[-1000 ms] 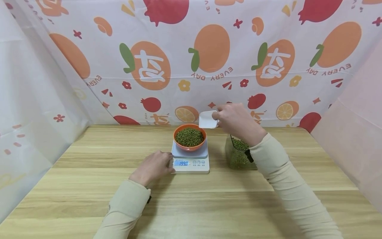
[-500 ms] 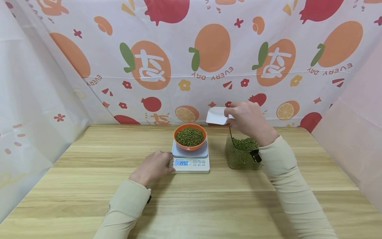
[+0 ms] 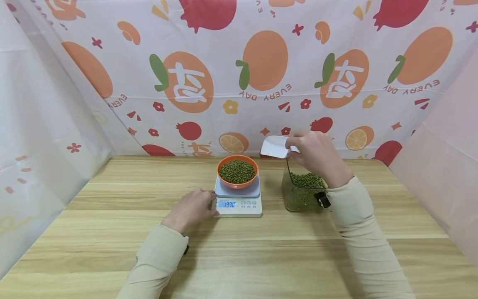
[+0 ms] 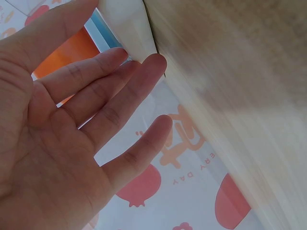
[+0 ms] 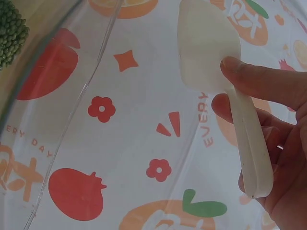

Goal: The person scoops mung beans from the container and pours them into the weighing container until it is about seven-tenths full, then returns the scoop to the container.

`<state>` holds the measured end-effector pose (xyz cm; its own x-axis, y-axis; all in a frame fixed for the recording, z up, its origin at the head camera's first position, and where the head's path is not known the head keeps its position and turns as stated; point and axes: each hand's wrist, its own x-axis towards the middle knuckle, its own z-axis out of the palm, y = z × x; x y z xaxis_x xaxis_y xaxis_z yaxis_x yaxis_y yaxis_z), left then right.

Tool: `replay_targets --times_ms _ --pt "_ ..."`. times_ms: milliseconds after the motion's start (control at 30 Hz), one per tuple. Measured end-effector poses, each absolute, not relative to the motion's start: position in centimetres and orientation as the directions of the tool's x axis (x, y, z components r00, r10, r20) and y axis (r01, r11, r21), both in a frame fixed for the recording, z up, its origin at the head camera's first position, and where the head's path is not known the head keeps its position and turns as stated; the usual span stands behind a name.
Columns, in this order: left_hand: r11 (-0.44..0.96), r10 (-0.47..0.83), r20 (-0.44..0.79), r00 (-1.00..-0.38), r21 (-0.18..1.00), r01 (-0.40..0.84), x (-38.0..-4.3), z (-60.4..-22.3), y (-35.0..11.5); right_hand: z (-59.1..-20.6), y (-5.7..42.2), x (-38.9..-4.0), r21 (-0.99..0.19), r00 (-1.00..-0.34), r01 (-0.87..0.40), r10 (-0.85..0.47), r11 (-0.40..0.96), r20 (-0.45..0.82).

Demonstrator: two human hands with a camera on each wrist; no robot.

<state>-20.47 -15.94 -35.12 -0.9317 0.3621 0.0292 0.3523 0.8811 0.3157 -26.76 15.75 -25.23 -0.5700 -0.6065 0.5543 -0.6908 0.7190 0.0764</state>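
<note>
My right hand (image 3: 319, 155) grips a white scoop (image 3: 274, 146) above a clear container (image 3: 295, 197) part-filled with small green mung beans (image 3: 307, 180). In the right wrist view, thumb and fingers hold the scoop's handle (image 5: 252, 148) just behind its blade, which shows no beans. An orange bowl (image 3: 237, 186) full of mung beans (image 3: 237, 171) sits on a white kitchen scale (image 3: 239, 211) whose display (image 3: 227, 204) reads 199.0. My left hand (image 3: 192, 207) rests at the scale's left edge; in the left wrist view its fingers (image 4: 120, 105) lie loosely extended beside it.
Everything stands toward the back of a light wooden table (image 3: 242, 261). Behind it hangs a fruit-printed cloth (image 3: 228, 62), with pale cloth at both sides. The container stands to the right of the scale, its top partly hidden by my right hand.
My right hand has moved the scoop rightward, away from beside the bowl to over the container. The left hand, the scale reading and the bowl stay the same.
</note>
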Motion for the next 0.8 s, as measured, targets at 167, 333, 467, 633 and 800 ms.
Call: replay_targets --times_ms 167,333,467,633,800 --pt "0.883 0.358 0.024 -0.933 0.318 0.347 -20.4 -35.1 -15.9 -25.4 16.1 -26.5 0.059 -0.586 -0.68 -0.59 0.731 0.556" --pt "0.882 0.36 0.029 -0.933 0.317 0.35 -20.5 -35.2 -15.9 -25.7 16.3 -26.2 0.04 -0.591 -0.675 -0.573 0.737 0.567" --pt "0.881 0.363 0.033 -0.931 0.314 0.354 -20.5 -35.3 -16.0 -25.8 16.6 -25.9 0.028 -0.602 -0.667 -0.559 0.745 0.57" --pt "0.885 0.356 0.03 -0.934 0.309 0.348 -20.5 -35.3 -15.9 -26.0 16.8 -25.7 0.018 -0.613 -0.655 -0.544 0.756 0.572" --pt "0.889 0.35 0.027 -0.936 0.304 0.342 -20.5 -35.2 -15.9 -26.2 17.2 -25.7 0.013 -0.62 -0.644 -0.532 0.765 0.577"
